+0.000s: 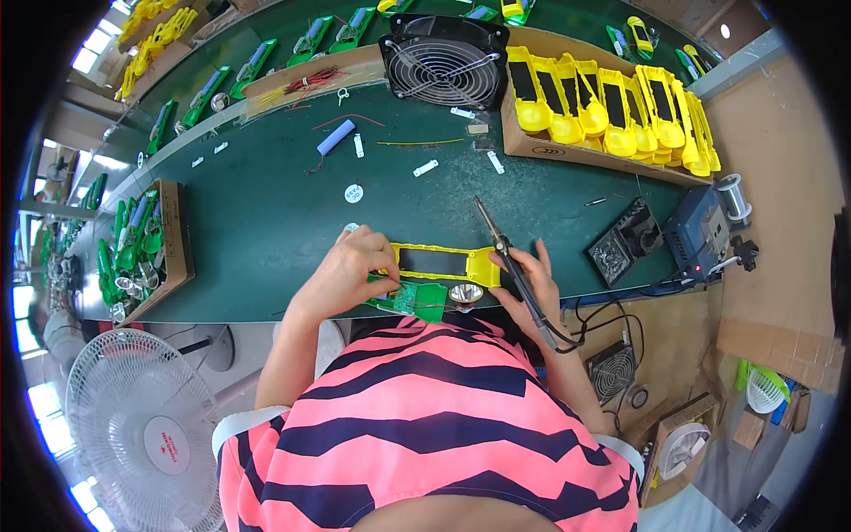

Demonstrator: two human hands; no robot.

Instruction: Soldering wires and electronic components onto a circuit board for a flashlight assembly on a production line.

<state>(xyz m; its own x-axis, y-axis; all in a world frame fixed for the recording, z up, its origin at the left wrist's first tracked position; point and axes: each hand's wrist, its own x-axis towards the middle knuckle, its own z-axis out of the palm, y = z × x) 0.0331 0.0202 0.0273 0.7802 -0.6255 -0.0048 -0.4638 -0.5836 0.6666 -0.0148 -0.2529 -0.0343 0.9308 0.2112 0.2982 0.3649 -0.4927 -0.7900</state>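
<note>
Closest in, below a pink shirt (425,399) with dark zigzag stripes, a green board (424,301) and a round silver lamp (464,293) lie side by side at the near edge of the bench (275,222). Just beyond them, the yellow frame (433,262) with its dark panel stretches between the hands. The left hand (355,266) has its fingers bent in at the frame's left end, above the board; exactly what they pinch cannot be told. The right hand (529,288) grasps a soldering iron (519,275), its tip pointing away, while its fingers touch the frame's right end. Farther right are a dark iron stand (625,241) and a blue soldering station (696,232); to the left, a cardboard box (177,239) holds green casings (133,239). Past the hands lie a round white sticker (354,193) and a purple-blue battery (336,137). Toward the back, a black fan (443,66) stands beside a carton (567,156) packed with more yellow frames (612,106).
</note>
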